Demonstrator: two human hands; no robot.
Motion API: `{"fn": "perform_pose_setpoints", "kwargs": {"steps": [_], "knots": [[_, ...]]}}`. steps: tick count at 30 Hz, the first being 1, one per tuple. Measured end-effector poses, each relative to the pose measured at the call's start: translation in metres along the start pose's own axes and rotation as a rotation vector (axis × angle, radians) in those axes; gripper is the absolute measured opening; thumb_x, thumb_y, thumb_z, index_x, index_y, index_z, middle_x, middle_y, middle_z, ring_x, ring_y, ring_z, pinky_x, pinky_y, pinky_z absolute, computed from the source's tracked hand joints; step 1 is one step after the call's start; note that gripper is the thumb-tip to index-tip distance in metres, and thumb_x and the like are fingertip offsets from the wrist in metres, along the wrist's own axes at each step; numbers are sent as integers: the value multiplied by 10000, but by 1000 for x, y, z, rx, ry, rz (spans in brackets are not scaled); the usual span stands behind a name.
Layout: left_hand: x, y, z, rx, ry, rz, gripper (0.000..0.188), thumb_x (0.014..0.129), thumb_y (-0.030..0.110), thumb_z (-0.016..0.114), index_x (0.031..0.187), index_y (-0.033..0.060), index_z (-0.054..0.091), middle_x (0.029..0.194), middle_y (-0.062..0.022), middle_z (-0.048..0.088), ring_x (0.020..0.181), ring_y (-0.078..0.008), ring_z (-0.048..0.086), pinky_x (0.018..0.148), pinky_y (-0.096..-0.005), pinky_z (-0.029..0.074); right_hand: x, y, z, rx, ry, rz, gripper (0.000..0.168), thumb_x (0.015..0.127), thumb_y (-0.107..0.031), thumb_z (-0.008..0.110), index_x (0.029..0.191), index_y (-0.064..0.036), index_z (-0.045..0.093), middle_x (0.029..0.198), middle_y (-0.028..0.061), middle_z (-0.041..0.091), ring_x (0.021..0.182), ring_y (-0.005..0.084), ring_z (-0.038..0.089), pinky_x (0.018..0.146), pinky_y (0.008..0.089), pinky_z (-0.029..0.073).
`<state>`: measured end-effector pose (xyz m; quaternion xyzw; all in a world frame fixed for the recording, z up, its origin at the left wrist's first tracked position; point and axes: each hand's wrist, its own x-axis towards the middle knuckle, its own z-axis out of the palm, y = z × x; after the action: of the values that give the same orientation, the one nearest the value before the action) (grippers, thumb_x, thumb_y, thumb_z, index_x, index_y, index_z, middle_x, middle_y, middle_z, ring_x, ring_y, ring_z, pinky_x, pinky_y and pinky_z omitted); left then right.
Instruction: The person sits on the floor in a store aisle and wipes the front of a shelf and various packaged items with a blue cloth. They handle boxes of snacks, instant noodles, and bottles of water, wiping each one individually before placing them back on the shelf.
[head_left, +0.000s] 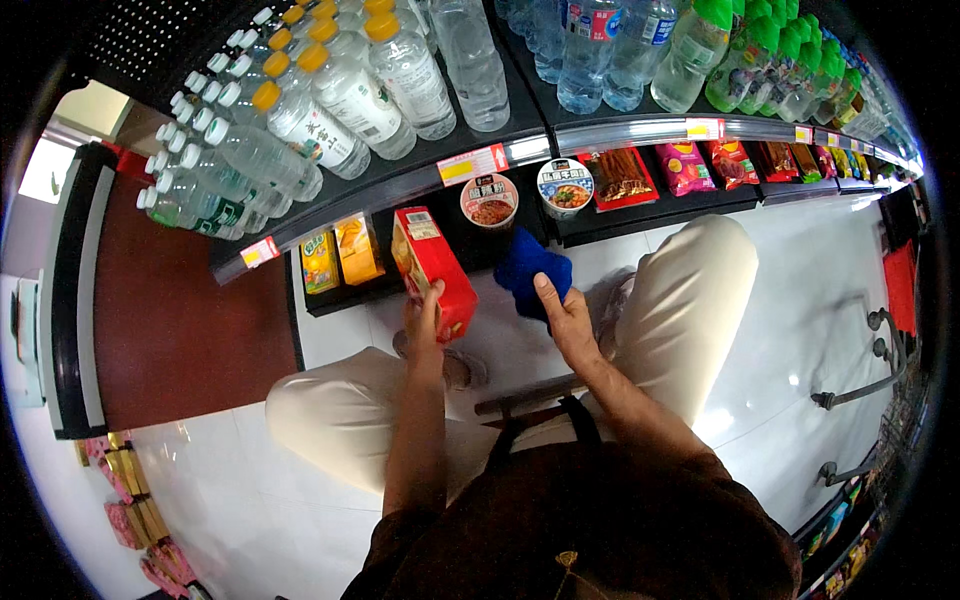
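Observation:
My left hand (424, 319) grips the near end of a tall red box (442, 274), tilted with its far end over the bottom shelf. A bunched blue cloth (534, 274) is in my right hand (568, 319), thumb on top, just in front of the shelf edge. Beyond the box and cloth, two instant noodle cups stand on the bottom shelf: a pink-lidded one (489, 202) and a white and blue one (565, 187). Yellow snack packs (320, 262) and an orange pack (359, 247) stand left of the box. Red bagged snacks (616, 180) lie to the right.
Clear bottles with yellow caps (322, 135) and bottles with green caps (757, 67) crowd the upper shelf, whose price rail (637, 135) overhangs the bottom shelf (352, 296). A low stool (525, 396) is beneath me. Curved metal bars (862, 401) stand at the right; stacked packages (135, 495) lie lower left.

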<state>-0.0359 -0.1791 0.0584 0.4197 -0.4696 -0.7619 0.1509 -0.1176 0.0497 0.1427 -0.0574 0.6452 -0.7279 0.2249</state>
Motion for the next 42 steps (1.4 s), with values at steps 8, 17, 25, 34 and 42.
{"fn": "perform_pose_setpoints", "kwargs": {"steps": [8, 17, 25, 34, 42], "knots": [[-107, 11, 24, -9, -173, -177, 785, 792, 295, 763, 1411, 3, 377, 1259, -180, 555, 1079, -290, 617, 867, -386, 534, -44, -10, 11, -487, -318, -316, 369, 1018, -347, 495, 1031, -4, 631, 969, 137, 620, 906, 259, 583, 831, 385, 467], [-149, 10, 47, 309, -305, 85, 791, 828, 215, 731, 1469, -5, 322, 1349, -152, 521, 1218, -260, 527, 1024, -387, 431, -5, -21, 6, -719, -137, -625, 413, 1004, -270, 488, 1295, 20, 533, 1467, 190, 423, 1378, 382, 360, 1115, 486, 294], [-166, 1, 40, 455, -427, 225, 924, 706, 274, 790, 1466, 23, 329, 1358, -185, 493, 1229, -292, 507, 1051, -424, 397, 43, -49, -22, -416, 119, -323, 434, 992, -391, 506, 1017, 30, 611, 896, 194, 629, 834, 293, 608, 781, 383, 468], [-175, 48, 18, 823, -577, 467, 1068, 607, 412, 836, 1487, 99, 319, 1302, -206, 441, 1231, -363, 417, 1057, -498, 327, 67, -91, -59, -486, -287, 35, 530, 944, -499, 558, 919, 11, 697, 829, 116, 692, 802, 176, 631, 762, 311, 494], [-178, 56, 30, 929, -484, 681, 1183, 562, 376, 864, 1509, 55, 231, 1281, -215, 441, 1191, -368, 437, 1041, -490, 333, 36, -102, -18, -1355, -343, -485, 491, 966, -380, 514, 1013, 89, 653, 1228, 282, 588, 1162, 395, 564, 949, 419, 475]]}}
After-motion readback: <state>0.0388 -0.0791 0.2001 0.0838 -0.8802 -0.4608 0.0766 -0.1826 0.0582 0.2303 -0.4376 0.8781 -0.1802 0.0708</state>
